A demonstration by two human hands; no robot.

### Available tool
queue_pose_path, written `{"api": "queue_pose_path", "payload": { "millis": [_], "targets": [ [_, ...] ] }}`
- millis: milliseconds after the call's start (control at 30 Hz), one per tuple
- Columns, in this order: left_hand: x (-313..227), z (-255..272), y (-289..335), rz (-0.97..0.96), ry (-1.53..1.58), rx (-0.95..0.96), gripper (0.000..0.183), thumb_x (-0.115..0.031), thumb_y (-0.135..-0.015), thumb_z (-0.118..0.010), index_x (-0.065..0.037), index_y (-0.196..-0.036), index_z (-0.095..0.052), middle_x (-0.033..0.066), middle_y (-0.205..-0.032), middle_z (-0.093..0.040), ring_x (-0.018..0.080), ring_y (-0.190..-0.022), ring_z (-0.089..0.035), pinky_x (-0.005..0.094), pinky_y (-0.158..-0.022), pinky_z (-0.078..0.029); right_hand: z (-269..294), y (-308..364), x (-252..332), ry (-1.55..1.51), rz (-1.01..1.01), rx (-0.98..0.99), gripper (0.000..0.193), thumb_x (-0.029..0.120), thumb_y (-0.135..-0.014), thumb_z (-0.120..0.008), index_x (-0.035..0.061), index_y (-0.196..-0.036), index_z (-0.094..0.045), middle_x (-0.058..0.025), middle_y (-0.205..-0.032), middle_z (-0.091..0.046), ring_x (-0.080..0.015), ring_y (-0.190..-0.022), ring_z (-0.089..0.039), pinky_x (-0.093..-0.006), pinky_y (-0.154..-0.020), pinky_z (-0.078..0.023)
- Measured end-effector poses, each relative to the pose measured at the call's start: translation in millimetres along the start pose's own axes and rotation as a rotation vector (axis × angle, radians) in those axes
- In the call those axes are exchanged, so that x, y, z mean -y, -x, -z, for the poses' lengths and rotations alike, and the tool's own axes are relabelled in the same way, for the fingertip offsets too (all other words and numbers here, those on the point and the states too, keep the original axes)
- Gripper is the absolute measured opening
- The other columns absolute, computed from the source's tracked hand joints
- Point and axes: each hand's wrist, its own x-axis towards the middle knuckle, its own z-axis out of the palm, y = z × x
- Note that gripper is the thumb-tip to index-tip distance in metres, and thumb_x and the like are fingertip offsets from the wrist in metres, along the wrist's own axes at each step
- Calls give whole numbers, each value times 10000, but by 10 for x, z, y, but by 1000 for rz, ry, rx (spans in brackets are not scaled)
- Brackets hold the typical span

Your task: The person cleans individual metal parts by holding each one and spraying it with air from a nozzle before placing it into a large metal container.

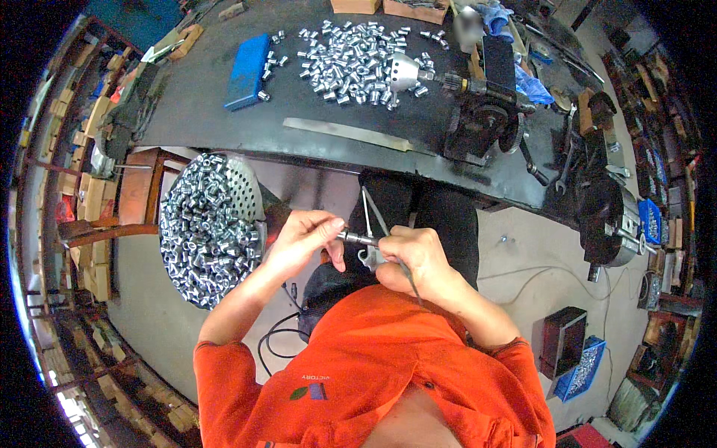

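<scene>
In front of my orange shirt, my two hands meet over my lap. My left hand (pixel 305 237) pinches a small shiny metal fitting (pixel 344 234) between thumb and fingertips. My right hand (pixel 412 255) is closed round a slim dark handpiece (pixel 367 240), its tip at or against the fitting; contact is too small to make out. From below the right hand trails a dark cable or hose (pixel 410 279). Left of my left hand, a round perforated metal basin (pixel 249 196) is heaped with similar fittings (pixel 205 231).
Ahead stands a dark workbench (pixel 209 123) with a loose pile of fittings (pixel 351 63), a blue box (pixel 247 72), a flat strip (pixel 347 134) and a black clamped machine (pixel 482 123). A heavy machine (pixel 606 216) is at right; a blue crate (pixel 581 369) sits on the floor.
</scene>
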Motion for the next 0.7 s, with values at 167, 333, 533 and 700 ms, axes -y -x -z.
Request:
{"api": "queue_pose_path", "payload": {
  "millis": [167, 333, 533, 700],
  "targets": [
    [-96, -69, -2, -18, -200, -21, 216, -181, -900, -603, 26, -962, -608, 55, -698, -645, 118, -636, -641, 190, -480, -426, -130, 30, -18, 125, -50, -10, 146, 146, -600, -645, 56, -638, -536, -135, -612, -527, -338, -542, -557, -434, -487, -449],
    [-45, -128, -38, -101, -100, -38, 188, -33, -842, -637, 35, -1010, -590, 78, -799, -652, 141, -727, -642, 245, -634, -505, -180, 18, -155, -202, -99, -37, 179, 111, -621, -637, 34, -613, -476, -126, -579, -477, -295, -485, -507, -370, -448, -390],
    [-144, 145, -186, -314, -578, -206, 204, -16, -758, -683, 1, -950, -614, 44, -830, -616, 97, -727, -589, 255, -641, -479, 45, 130, -166, -229, -87, -30, 228, 105, -648, -624, 33, -601, -413, -105, -565, -414, -254, -478, -446, -343, -446, -323],
    [-4, 240, -267, -563, -1220, -344, 218, -55, -635, -683, -55, -845, -623, 82, -731, -544, 258, -647, -602, 353, -571, -489, 178, 124, 63, -244, 133, 62, 310, 175, -658, -632, 62, -590, -351, -85, -570, -352, -266, -467, -399, -364, -434, -285]
  ]
}}
